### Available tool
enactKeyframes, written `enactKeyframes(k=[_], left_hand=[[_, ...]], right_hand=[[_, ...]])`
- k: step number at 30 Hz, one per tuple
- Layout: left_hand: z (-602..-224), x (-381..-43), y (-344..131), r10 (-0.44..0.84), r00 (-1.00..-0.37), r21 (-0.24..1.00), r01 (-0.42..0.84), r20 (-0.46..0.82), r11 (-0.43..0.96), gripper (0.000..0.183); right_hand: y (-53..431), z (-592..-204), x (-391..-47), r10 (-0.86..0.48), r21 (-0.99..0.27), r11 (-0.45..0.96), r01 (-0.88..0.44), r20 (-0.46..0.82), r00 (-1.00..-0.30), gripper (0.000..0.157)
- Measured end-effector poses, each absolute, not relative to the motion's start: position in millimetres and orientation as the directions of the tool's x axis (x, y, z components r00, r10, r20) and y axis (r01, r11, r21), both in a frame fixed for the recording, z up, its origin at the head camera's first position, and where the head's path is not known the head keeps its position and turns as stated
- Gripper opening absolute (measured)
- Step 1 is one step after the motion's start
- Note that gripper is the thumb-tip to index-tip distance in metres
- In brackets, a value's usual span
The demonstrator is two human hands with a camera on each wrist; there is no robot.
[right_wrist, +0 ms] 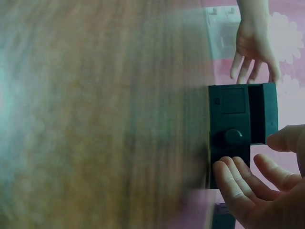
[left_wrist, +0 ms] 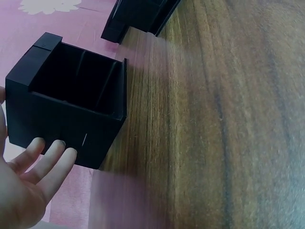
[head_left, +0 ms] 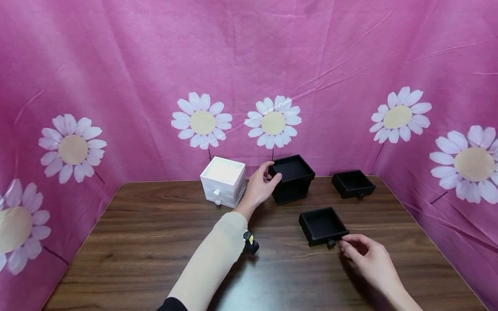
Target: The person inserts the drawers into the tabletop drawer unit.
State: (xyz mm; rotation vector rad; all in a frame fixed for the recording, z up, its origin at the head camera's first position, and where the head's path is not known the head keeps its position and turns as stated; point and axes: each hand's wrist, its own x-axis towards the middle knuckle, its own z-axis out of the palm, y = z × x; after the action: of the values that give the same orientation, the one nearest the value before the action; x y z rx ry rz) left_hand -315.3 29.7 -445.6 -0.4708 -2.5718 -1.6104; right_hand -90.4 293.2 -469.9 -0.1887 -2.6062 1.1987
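A small black drawer cabinet (head_left: 291,190) stands near the table's back edge, its front open. My left hand (head_left: 260,183) grips it at the left, thumb at the front corner and index finger farther back. In the left wrist view, several fingertips press the side wall of the cabinet (left_wrist: 52,114). In front and to the right is a black drawer (head_left: 324,224) with a small knob (head_left: 331,243). My right hand (head_left: 369,257) pinches the drawer's front right corner. Its fingers (right_wrist: 233,176) overlap the drawer front in the right wrist view.
Left of the black cabinet stands a white drawer cabinet (head_left: 223,181) with two knobs. A second black drawer (head_left: 354,183) lies at the back right of the wooden table (head_left: 155,255). Pink cloth (head_left: 330,52) with daisies hangs close behind and on both sides.
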Motion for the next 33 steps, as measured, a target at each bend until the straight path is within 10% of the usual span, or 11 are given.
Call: enactKeyframes(k=[33], left_hand=[[-449.2,-314.2,30.4,0.213,-0.955,0.88,0.275,0.205,0.387,0.052]], right_hand=[[285.4,-468.7,-112.8,0.245,-0.826,0.497,0.266,-0.161,-0.956,0.032]])
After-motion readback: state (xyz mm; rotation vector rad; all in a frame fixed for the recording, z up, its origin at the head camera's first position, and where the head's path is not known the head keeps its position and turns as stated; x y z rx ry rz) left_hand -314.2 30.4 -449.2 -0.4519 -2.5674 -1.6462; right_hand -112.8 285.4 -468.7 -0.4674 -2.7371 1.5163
